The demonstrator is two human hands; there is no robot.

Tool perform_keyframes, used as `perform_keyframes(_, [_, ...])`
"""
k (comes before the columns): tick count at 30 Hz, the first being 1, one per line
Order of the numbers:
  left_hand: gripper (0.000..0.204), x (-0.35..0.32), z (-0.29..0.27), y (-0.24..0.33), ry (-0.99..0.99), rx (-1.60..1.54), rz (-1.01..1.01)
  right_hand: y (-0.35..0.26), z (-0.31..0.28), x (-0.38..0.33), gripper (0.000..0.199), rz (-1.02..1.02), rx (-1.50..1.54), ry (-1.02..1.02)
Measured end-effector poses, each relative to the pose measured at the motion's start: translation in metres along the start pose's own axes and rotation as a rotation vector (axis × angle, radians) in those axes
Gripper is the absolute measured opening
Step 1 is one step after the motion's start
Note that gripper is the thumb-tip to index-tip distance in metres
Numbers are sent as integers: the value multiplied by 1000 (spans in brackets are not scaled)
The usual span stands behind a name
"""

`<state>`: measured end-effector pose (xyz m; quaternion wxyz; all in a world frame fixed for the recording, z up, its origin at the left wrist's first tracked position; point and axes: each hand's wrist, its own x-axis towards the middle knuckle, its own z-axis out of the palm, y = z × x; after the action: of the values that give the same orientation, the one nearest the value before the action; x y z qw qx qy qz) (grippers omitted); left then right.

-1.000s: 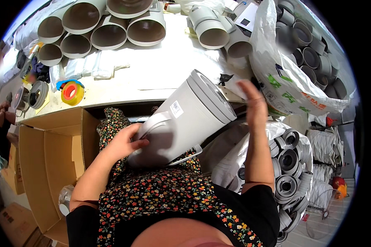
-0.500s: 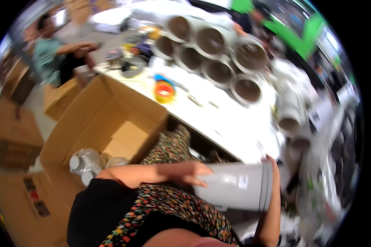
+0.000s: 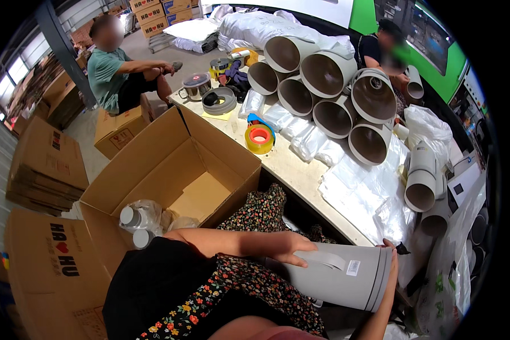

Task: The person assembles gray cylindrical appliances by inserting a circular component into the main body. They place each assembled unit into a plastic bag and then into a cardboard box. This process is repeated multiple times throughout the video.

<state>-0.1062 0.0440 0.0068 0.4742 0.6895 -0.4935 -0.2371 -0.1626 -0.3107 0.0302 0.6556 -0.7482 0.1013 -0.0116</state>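
1. Open cardboard box is standing well left of the fingers, wrapped fittings lying inside.
2. Grey pipe fitting is lying across the lap, between both hands. Probably rigid, light, smooth-walled, so likely slippery; gripping at the rim looks safest.
3. Left hand is resting on top, fingers spread flat.
4. Right hand is cupping the flared end, fingertips curling over the rim.

Boxes, bags and one label

An open brown carton is standing beside the table; flat cartons are lying left; a small white label, possibly barcoded, is sitting on the grey pipe.
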Motion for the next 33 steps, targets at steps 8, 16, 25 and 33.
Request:
perform_keyframes(8, [38, -3, -21, 13, 10, -159, -153, -40, -26, -38, 43, -325, -236, 132])
perform_keyframes(16, [39, 2, -27, -13, 4, -170, -222, -55, 33, -63, 54, -394, -667, 165])
perform_keyframes(25, [47, -10, 5, 8, 5, -188, -110, -99, 73, -25, 41, -177, -845, 298])
perform_keyframes(33, [31, -30, -10, 44, -142, -377, -33, -71, 69, -15, 46, -621, -736, 120])
